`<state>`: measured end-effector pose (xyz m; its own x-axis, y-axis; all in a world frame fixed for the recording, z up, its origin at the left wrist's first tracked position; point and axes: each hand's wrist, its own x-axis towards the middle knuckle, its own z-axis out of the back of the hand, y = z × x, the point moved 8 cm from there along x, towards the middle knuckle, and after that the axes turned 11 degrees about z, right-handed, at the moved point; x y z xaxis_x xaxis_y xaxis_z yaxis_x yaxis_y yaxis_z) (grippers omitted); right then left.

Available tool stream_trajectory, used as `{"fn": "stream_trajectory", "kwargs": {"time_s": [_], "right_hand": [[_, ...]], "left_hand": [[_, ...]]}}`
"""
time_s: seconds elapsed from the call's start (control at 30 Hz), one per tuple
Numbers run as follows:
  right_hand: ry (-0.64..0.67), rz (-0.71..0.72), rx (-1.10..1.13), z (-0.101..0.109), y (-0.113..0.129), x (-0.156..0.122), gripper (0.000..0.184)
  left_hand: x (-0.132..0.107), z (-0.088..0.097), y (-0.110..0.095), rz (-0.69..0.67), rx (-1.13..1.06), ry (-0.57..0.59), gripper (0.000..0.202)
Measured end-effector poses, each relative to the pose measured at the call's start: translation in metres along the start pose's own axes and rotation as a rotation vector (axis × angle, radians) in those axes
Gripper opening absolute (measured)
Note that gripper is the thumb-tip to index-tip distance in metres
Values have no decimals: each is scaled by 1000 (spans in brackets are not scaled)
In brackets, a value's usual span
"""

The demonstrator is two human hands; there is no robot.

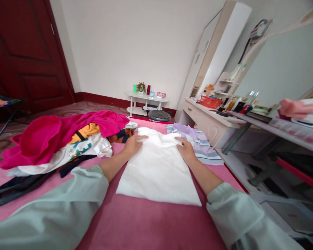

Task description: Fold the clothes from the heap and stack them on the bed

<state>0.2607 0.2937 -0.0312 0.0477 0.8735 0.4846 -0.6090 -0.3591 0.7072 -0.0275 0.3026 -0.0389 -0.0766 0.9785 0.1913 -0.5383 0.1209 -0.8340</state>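
A white garment (159, 170) lies spread in front of me on the pink bed cover (146, 225), wider at its near hem and wrinkled toward its far end. At its far left edge, my left hand (134, 145) is closed on the cloth, with thumb and index finger toward the middle. Opposite it, my right hand (186, 150) grips the far right edge in the same way. The other fingers of both hands are partly hidden.
A heap with a magenta garment (41, 139), a yellow one (86, 133) and a printed white one (79, 151) lies left. Striped clothing (205, 147) lies right, beside a dressing table (211, 119). A low white stand (146, 98) is beyond the bed.
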Motion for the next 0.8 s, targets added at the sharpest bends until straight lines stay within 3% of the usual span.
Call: {"fn": "stream_trajectory", "kwargs": {"time_s": [0.17,0.27,0.43,0.67,0.8], "right_hand": [[-115,197,89,9,25,18,43],[-159,240,-54,11,31,22,44],[55,101,-580,-9,15,10,43],[227,122,-801,-23,19,-4,44],[309,112,-842,-27,24,-17,51]], "left_hand": [[11,17,-19,-94,103,-155,40],[15,19,-23,-124,193,-214,43],[14,-3,-10,-130,398,-139,37],[5,-12,-6,-114,575,-130,41],[-11,-18,-6,-130,701,-31,47]]}}
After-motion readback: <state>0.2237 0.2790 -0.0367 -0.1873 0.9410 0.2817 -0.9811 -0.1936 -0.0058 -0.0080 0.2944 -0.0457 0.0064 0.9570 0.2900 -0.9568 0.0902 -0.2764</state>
